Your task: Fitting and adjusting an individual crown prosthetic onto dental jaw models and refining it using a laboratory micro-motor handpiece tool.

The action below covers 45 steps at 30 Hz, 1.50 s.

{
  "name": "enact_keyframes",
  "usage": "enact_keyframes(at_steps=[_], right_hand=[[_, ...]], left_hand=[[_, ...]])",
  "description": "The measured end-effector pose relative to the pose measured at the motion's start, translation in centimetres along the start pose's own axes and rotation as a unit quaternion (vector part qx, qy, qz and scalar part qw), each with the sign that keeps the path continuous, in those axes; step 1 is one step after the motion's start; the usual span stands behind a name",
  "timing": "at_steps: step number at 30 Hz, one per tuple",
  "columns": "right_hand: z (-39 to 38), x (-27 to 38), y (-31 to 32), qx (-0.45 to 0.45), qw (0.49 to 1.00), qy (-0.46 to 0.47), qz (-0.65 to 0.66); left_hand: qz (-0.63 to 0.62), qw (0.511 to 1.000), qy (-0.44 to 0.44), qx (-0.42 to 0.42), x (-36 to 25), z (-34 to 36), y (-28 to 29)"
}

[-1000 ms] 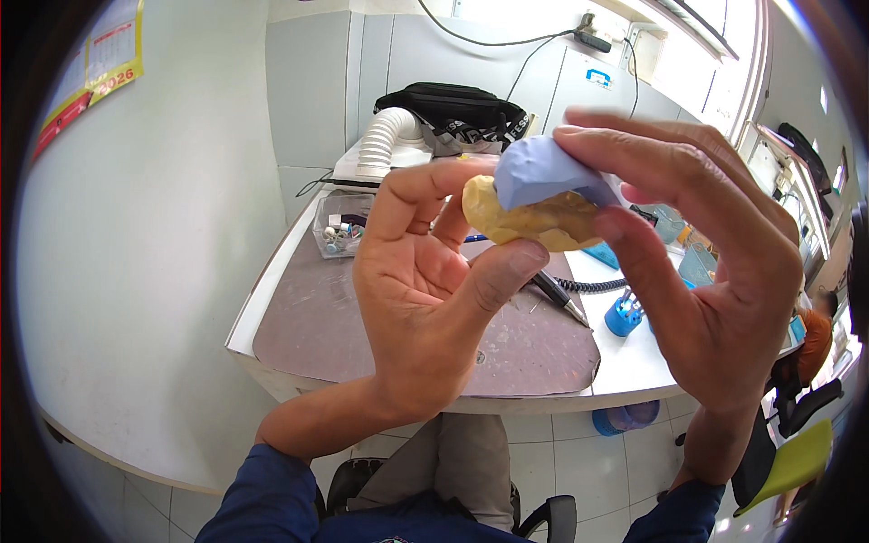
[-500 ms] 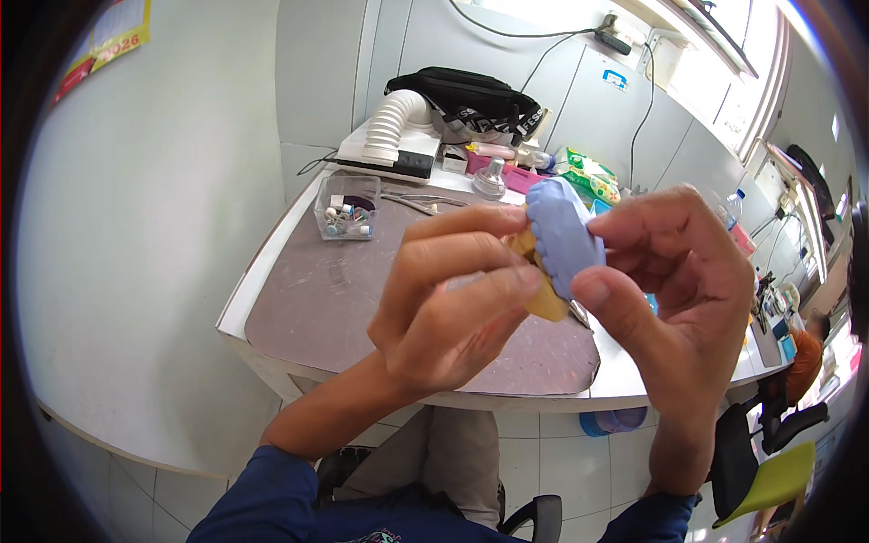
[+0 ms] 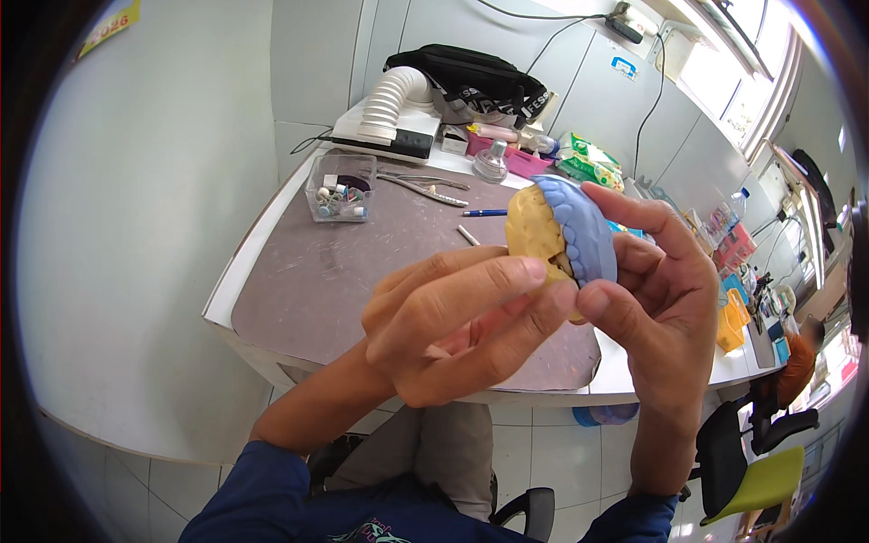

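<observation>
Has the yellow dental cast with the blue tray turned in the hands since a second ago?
Yes. The dental cast was held with the blue tray on top; now the tray faces right, toward the window wall, between left hand and right hand.

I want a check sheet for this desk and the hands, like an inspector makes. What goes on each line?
Surface: grey mat on a white table, scuffed.
Job's things: yellow tooth cast with a blue tray fitted over it, held up above the table.
Clutter: clear box of small bits, pliers, blue pen, small white stick, pink tray, black bag.
Hands: left hand and right hand both grip the cast.
Cables: black wires run up the wall; white ribbed hose.
Surroundings: tiled wall, window, black-and-green chair.
</observation>
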State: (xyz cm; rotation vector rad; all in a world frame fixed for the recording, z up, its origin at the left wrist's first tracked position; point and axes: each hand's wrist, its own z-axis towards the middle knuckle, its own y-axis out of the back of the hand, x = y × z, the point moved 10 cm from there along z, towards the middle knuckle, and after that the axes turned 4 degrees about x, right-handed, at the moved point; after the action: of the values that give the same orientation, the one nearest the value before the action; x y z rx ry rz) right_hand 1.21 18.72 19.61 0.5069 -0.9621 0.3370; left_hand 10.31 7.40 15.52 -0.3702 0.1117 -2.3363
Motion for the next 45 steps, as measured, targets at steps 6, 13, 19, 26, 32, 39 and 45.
enact_keyframes(at_steps=[6,13,19,26,32,39,45], right_hand=[[-0.2,-0.2,0.5,-0.034,0.999,0.024,0.007],[-0.2,-1.1,0.8,-0.033,0.998,0.050,-0.034],[-0.6,-1.1,1.6,-0.044,0.996,0.075,-0.035],[-0.9,-2.1,2.4,-0.040,0.998,0.048,-0.020],[-1.5,-2.5,2.9,-0.047,0.998,0.045,-0.001],[-1.6,-2.2,2.9,-0.046,0.997,0.055,-0.014],[-1.5,-2.5,2.7,-0.054,0.997,0.048,-0.022]], left_hand=[[-0.094,0.988,0.113,0.040,1.8,-0.6,-0.5],[-0.361,0.839,0.402,-0.065,4.8,-3.0,-2.1],[-0.458,0.707,0.539,-0.003,5.4,-4.6,-4.0],[-0.473,0.704,0.528,0.042,4.7,-4.5,-4.5],[-0.486,0.695,0.528,0.045,4.4,-4.8,-4.9],[-0.486,0.693,0.529,0.060,4.4,-4.8,-5.0],[-0.490,0.703,0.512,0.057,4.5,-4.6,-4.8]])
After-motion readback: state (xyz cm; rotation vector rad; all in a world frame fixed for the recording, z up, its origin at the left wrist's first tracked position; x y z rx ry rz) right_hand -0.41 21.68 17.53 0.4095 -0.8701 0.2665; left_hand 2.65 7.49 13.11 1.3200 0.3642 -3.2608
